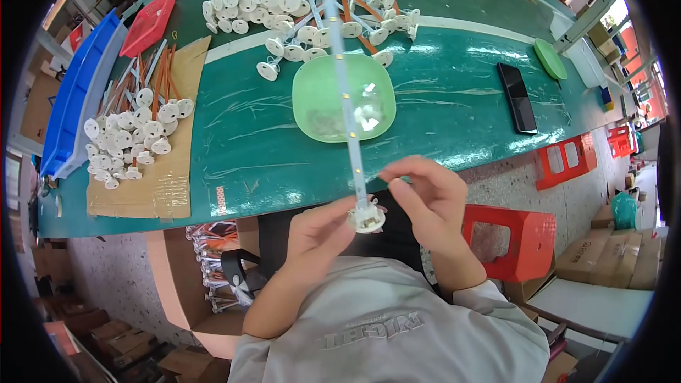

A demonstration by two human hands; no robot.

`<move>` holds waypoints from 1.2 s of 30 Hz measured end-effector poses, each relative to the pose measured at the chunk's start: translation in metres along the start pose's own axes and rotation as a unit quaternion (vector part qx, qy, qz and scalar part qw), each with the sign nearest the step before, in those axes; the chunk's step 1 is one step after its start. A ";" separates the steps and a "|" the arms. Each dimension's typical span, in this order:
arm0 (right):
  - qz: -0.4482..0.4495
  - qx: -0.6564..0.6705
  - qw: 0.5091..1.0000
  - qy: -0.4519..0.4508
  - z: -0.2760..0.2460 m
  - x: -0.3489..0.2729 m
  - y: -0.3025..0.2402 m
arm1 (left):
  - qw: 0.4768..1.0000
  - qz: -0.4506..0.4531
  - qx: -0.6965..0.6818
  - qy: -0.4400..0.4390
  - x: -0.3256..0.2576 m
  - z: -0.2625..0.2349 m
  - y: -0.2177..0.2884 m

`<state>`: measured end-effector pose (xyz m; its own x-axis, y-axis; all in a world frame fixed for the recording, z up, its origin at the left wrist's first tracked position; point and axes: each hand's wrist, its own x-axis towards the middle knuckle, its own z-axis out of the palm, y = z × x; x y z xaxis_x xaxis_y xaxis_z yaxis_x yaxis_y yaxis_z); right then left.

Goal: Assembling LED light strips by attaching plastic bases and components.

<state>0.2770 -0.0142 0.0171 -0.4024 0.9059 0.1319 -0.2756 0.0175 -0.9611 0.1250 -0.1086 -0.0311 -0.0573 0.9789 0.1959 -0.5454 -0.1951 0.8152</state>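
My left hand (319, 229) is closed on a white round base (367, 220) at the table's near edge. From that base a long clear LED strip (345, 85) with small yellowish chips stands up and runs away over the table. Close to the base's right side, my right hand (430, 202) has its thumb and forefinger drawn together. Anything between those fingertips is too small to make out. Behind the strip sits a light green bowl (305, 99) with small clear and white pieces in it.
White-based strips lie heaped on cardboard (142, 198) at left and across the table's back. A black phone (518, 98) rests at right. Blue bins (81, 92) and a red basket (147, 25) stand at left. Below are a carton (170, 284) of strips and red stools (511, 241).
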 end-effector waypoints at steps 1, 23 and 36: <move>-0.128 -0.132 0.982 -0.036 -0.011 0.000 0.002 | 0.999 0.000 -0.038 0.013 0.002 0.001 0.002; -0.472 -0.318 0.815 -0.106 0.019 0.013 0.023 | 0.991 0.081 -0.064 0.090 -0.015 -0.025 -0.005; -0.431 -0.331 0.823 -0.166 0.029 0.038 0.010 | 0.991 0.110 -0.038 0.072 -0.004 -0.047 0.011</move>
<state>0.2337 0.0080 0.0192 -0.5530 0.2720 0.7875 -0.0926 0.9193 -0.3826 0.0801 -0.1119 -0.0483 -0.2982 0.9127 0.2795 -0.5672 -0.4050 0.7171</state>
